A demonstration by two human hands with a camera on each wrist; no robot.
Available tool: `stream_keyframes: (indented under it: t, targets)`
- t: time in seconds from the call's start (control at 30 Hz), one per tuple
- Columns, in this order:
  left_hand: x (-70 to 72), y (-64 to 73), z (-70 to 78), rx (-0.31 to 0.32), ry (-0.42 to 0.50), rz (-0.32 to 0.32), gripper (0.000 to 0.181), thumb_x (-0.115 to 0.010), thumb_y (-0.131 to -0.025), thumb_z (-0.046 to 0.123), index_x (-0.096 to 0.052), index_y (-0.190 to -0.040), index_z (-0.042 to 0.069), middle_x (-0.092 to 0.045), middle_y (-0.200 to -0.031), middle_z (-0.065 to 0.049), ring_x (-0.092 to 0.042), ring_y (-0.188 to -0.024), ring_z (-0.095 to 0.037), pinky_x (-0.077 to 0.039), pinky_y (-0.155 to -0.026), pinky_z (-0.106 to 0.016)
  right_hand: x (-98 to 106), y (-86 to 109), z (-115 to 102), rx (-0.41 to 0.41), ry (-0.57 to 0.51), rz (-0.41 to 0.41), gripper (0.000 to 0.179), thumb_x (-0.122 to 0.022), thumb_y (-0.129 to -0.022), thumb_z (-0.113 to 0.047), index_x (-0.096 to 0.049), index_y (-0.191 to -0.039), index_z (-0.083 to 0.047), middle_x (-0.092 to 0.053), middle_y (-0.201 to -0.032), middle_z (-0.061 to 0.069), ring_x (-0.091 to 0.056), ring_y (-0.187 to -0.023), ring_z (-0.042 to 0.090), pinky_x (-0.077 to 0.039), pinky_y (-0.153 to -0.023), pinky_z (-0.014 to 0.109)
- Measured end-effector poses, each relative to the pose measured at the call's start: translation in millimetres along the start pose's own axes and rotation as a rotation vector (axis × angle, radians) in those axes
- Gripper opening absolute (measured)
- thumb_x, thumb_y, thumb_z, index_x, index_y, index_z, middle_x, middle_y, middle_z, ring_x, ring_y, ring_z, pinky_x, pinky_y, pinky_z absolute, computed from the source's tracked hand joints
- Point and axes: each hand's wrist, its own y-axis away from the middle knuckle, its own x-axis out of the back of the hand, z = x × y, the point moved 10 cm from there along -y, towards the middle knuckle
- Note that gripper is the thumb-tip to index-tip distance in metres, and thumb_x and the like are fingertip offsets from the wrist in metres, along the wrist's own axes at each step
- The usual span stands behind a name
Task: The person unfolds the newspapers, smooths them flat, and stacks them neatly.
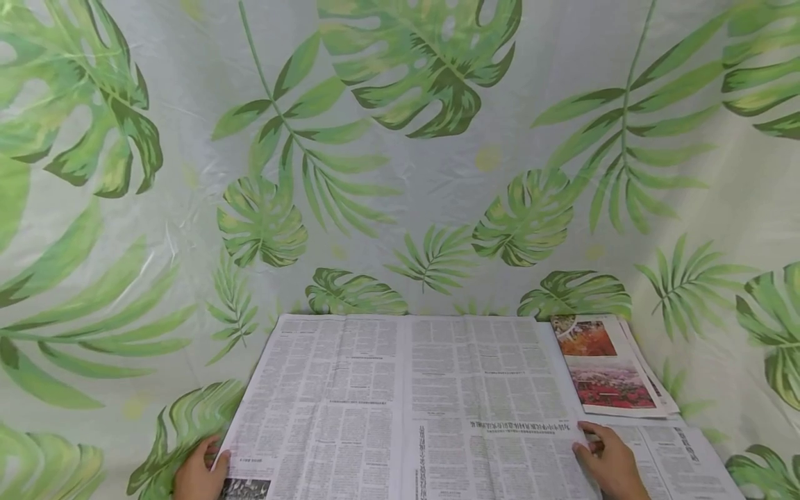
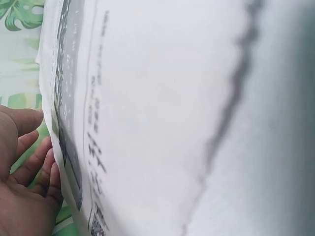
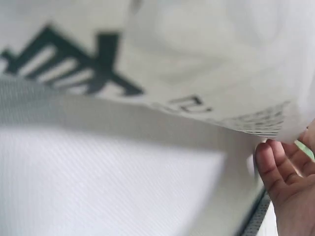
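Head view: bare left hand (image 1: pixel 198 473) and right hand (image 1: pixel 612 462) pinch opposite edges of a grey-white, rectangular printed newspaper (image 1: pixel 400 403) (colour-photo paper page (image 1: pixel 609 371) at its right).

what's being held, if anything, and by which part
The open newspaper, by its side edges: left hand at the left, right hand at the right.

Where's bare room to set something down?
Leaf-print cloth shows bare left of the newspaper, outside the left hand; a narrower bare stretch lies right of the colour page. Can't tell how flat either is. Crowded: the newspaper's right side, where the right hand, colour page and lower sheet bunch.
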Motion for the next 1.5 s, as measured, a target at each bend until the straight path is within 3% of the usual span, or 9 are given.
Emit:
stream_keyframes:
  t: [0.23, 0.57, 0.67, 0.77, 0.93, 1.13, 1.33, 1.5]
  targets:
    - [2.5, -3.3, 6.7, -0.012, -0.009, -0.042, 0.049, -0.062, -0.099, 0.025, -0.056, -0.136, -0.005, -0.064, -0.125, -0.033, -0.064, -0.111, -0.05, -0.052, -0.092, -0.058, 23, 2.3, -13, 0.126, 0.037, 0.125, 0.049, -0.074, -0.091, -0.019, -0.062, -0.133, 0.003, -0.066, -0.111, 0.018, -0.061, -0.082, 0.009, -0.05, -0.064, 0.024]
    - [1.0, -1.5, 28.7, -0.071, 0.017, -0.006, 0.043, -0.066, -0.097, 0.019, -0.061, -0.135, -0.001, -0.066, -0.129, -0.024, -0.064, -0.114, -0.043, -0.051, -0.097, -0.057, 42, -0.8, -20, 0.217, 0.034, 0.246, 0.044, -0.08, -0.086, -0.012, -0.067, -0.125, 0.003, -0.068, -0.106, 0.017, -0.054, -0.076, -0.008, -0.051, -0.063, 0.021]
    - [-3.8, -2.1, 35.7, -0.087, 0.04, -0.026, 0.043, -0.066, -0.097, 0.018, -0.061, -0.135, -0.002, -0.065, -0.131, -0.024, -0.063, -0.114, -0.042, -0.052, -0.098, -0.056, 47, -5.1, -26, 0.253, 0.054, 0.245, 0.045, -0.081, -0.087, -0.014, -0.066, -0.126, 0.003, -0.068, -0.108, 0.02, -0.058, -0.076, -0.003, -0.05, -0.062, 0.022]
    - [-7.0, -2.3, 43.5, -0.103, 0.058, -0.036, 0.042, -0.066, -0.097, 0.017, -0.062, -0.135, -0.002, -0.064, -0.13, -0.024, -0.063, -0.113, -0.041, -0.052, -0.098, -0.056, 52, -11.7, -30, 0.274, 0.078, 0.224, 0.047, -0.08, -0.088, -0.017, -0.065, -0.128, 0.004, -0.068, -0.112, 0.024, -0.065, -0.079, 0.012, -0.052, -0.062, 0.025]
    - [-9.2, -1.7, 57.4, -0.168, 0.058, 0.002, 0.038, -0.071, -0.095, 0.014, -0.067, -0.131, 0.001, -0.068, -0.124, -0.021, -0.066, -0.106, -0.036, -0.056, -0.09, -0.051, 59, -23.1, -28, 0.266, 0.096, 0.172, 0.049, -0.077, -0.092, -0.023, -0.063, -0.131, 0.004, -0.065, -0.12, 0.031, -0.07, -0.087, 0.033, -0.056, -0.066, 0.04]
    - [-18.9, -1.2, 75.3, -0.222, 0.05, 0.014, 0.036, -0.073, -0.093, 0.013, -0.068, -0.128, 0.002, -0.07, -0.122, -0.019, -0.067, -0.103, -0.035, -0.056, -0.088, -0.05, 58, -33.0, -20, 0.225, 0.122, 0.129, 0.054, -0.076, -0.093, -0.031, -0.062, -0.132, 0.004, -0.064, -0.121, 0.033, -0.07, -0.09, 0.036, -0.056, -0.07, 0.049]
    - [-30.3, -2.9, 90.5, -0.212, 0.078, -0.032, 0.037, -0.071, -0.096, 0.015, -0.067, -0.131, 0.005, -0.068, -0.126, -0.017, -0.066, -0.108, -0.035, -0.055, -0.092, -0.054, 57, -43.9, -19, 0.204, 0.157, 0.126, 0.059, -0.077, -0.09, -0.033, -0.061, -0.13, 0.008, -0.068, -0.112, 0.029, -0.067, -0.095, 0.042, -0.054, -0.077, 0.056]
    - [-43.0, -6.6, 96.9, -0.2, 0.097, -0.071, 0.039, -0.07, -0.097, 0.016, -0.065, -0.134, 0.007, -0.066, -0.129, -0.016, -0.064, -0.112, -0.036, -0.052, -0.095, -0.055, 56, -51.9, -21, 0.243, 0.182, 0.146, 0.062, -0.079, -0.089, -0.033, -0.061, -0.128, 0.011, -0.069, -0.111, 0.031, -0.065, -0.102, 0.05, -0.051, -0.084, 0.062]
